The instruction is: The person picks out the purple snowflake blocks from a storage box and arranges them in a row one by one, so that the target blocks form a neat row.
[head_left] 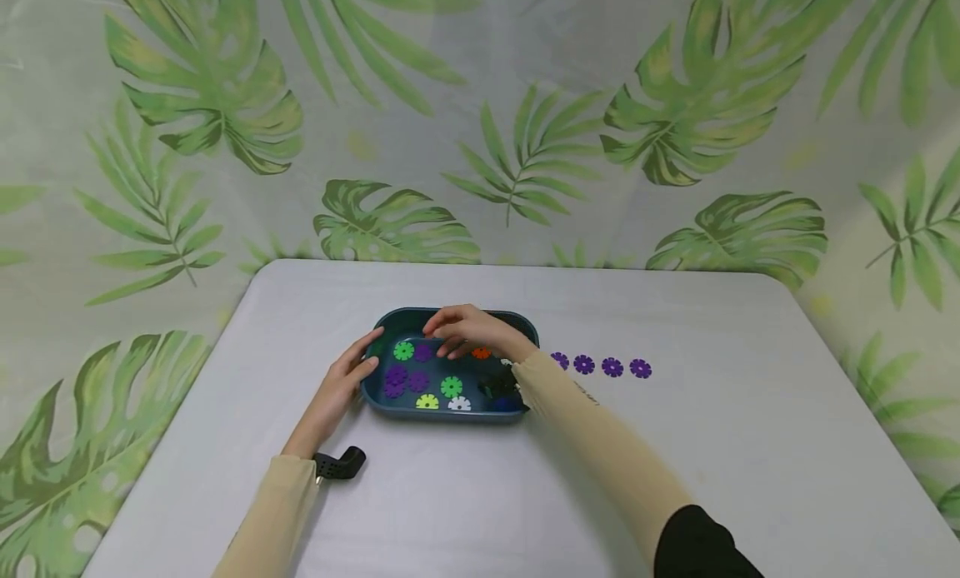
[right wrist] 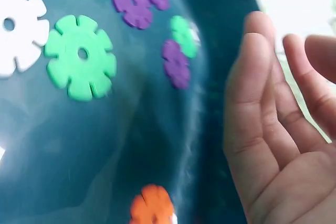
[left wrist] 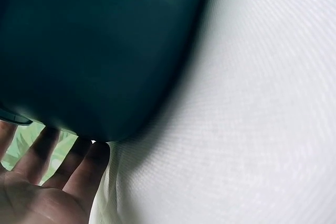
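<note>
- Reaching into the tray [head_left: 525,332], the right hand [head_left: 461,330] hovers over the discs inside; its fingers [right wrist: 251,108] are relaxed and a little spread, and they hold nothing.
- At the tray's left wall rests the left hand [head_left: 352,370], with straight fingers [left wrist: 79,163] against the outside; it grips nothing.
- The tray stands near the middle of the tabletop [head_left: 750,445], a little to the left.
- Inside the tray lie many discs: a green disc [head_left: 452,386], another green one [head_left: 403,351], several purple discs [head_left: 396,378], a yellow disc [head_left: 427,402], a white disc [head_left: 459,404] and an orange disc [head_left: 481,354].
- Right of the tray, four purple discs [head_left: 612,366] lie in a row on the tabletop, just beside one another; the one nearest the tray is partly behind the right sleeve [head_left: 600,445].
- My judgement: the sorting of purple discs into the row is partly done. Four are out, and at least three purple ones are still in the tray, so a good part remains.
- A picking of the next disc is not yet made, because the right hand is not closed on any.
</note>
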Available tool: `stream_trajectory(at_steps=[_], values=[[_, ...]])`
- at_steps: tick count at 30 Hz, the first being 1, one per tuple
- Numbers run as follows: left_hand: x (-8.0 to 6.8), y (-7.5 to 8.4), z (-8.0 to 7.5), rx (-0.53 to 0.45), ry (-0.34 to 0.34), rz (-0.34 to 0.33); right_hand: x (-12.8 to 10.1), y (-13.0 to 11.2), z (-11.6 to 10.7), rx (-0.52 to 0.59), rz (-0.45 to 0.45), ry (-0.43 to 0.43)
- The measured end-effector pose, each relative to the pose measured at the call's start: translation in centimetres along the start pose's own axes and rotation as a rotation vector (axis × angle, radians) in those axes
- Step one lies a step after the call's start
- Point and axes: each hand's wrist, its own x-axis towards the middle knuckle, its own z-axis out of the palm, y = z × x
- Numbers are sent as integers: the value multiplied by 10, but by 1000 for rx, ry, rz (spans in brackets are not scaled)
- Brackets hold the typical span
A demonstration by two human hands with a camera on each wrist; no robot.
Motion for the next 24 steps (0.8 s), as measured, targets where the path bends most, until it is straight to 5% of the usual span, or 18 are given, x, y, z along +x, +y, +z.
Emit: stream_trajectory(at_steps=[10, 20, 24], values=[[10, -21, -5, 21, 12, 8, 26, 10, 24, -118, 100, 1], [10, -20, -7, 0, 1, -3, 33, 18, 28, -295, 37, -1], [9, -21, -7, 9, 9, 8, 27, 9, 36, -373, 32, 62]])
